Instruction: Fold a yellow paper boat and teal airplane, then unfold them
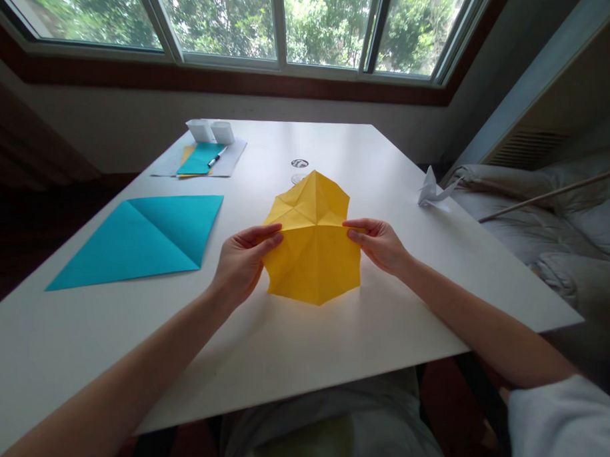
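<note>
1. The white desk fills most of the view and runs from the person's lap to the wall under the window, where green trees show through the panes.
2. Grey bedding lies bunched off the desk's right edge. A thin wooden stick rests across it.
3. A large blue sheet lies flat on the left part of the desk. It is creased along its diagonals and sits well apart from both hands.
4. The yellow paper is at the middle of the desk, straight in front of the person. It is creased in many places, with a folded peak at the far end and a point at the near end. It is held tilted up, and I cannot tell whether its lower point touches the desk.
5. The left hand pinches the yellow paper's left edge, with the thumb on the near face and the fingers curled behind.
6. The right hand pinches the right edge the same way, level with the left hand.
7. At the far left of the desk a white sheet carries a smaller teal sheet, and a yellow edge peeks out beneath the teal.
8. A white folded paper figure stands near the desk's right edge.
9. Two small white containers stand side by side just beyond the white sheet.
10. A pen lies slanted across the teal sheet's right side.
11. A small round mark sits on the desk just beyond the yellow paper's peak. It is too small to identify.
</note>
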The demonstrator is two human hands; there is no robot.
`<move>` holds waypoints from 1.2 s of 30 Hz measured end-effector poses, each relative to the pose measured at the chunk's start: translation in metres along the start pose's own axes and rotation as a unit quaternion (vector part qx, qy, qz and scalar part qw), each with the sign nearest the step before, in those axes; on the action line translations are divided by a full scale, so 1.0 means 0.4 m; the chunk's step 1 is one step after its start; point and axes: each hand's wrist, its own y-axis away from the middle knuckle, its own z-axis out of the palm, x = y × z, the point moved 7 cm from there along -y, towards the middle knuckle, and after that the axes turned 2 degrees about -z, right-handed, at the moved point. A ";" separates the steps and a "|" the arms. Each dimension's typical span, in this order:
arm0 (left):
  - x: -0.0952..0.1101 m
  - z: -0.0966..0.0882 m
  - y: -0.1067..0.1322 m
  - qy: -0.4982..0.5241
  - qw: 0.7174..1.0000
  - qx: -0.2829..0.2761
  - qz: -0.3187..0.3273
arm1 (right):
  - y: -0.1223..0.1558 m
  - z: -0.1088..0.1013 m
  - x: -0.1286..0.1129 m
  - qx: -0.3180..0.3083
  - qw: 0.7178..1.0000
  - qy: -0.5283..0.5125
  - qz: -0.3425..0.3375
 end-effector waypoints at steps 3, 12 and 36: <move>-0.002 0.005 0.000 0.000 1.000 -0.009 0.001 | 0.000 0.001 -0.001 0.006 1.000 0.016 -0.020; 0.015 0.026 0.018 -0.031 0.998 -0.035 0.049 | 0.011 0.018 -0.025 0.036 0.997 0.040 -0.057; 0.075 0.108 0.069 -0.278 0.927 -0.166 0.191 | 0.109 0.162 -0.187 -0.143 0.794 0.467 -0.362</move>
